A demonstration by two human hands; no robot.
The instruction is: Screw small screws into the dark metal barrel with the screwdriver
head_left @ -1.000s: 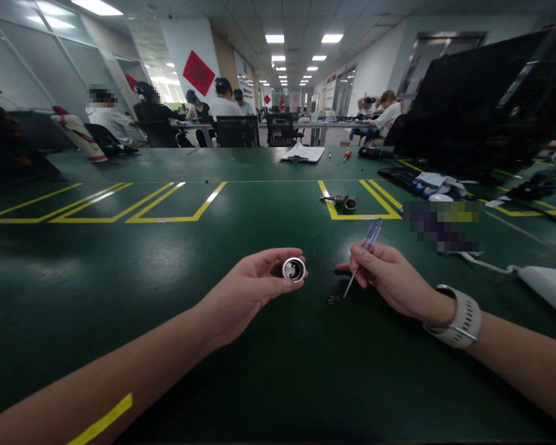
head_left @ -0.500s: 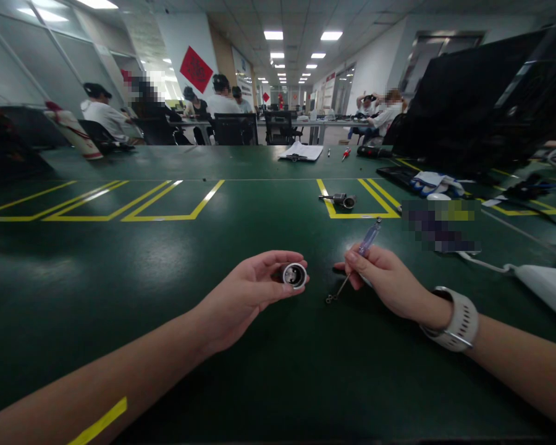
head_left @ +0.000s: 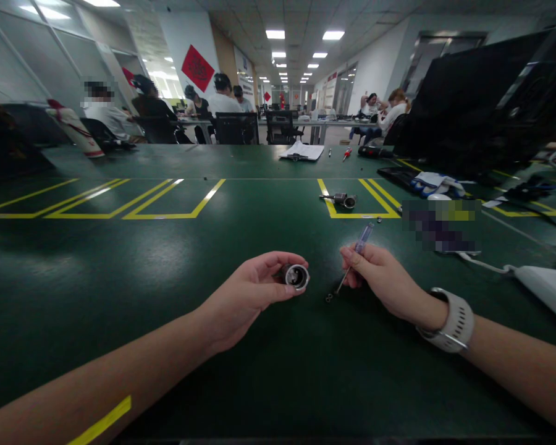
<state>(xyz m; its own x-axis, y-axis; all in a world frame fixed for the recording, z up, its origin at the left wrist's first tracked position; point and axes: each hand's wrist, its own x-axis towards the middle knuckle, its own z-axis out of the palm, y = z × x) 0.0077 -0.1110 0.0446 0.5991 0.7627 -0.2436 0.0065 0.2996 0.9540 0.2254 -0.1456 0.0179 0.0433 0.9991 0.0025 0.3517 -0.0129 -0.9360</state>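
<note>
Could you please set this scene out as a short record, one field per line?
Left hand: holds a round metal part, open end facing the camera
Right hand: grips a screwdriver with a clear purplish handle, shaft slanting down
Small parts: dark rings on the green table near the screwdriver's tip; contact unclear
Yellow tape outline: a second metal part lies there, its thin end at the left strip
Far side: papers, red-handled tool

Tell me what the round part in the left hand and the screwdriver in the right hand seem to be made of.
Round part: probably metal, smooth and silvery-grey, judging by its shiny edge. Screwdriver handle: likely translucent, purplish plastic, as it looks partly see-through. Screwdriver shaft: apparently metal, being thin, straight and greyish.
</note>
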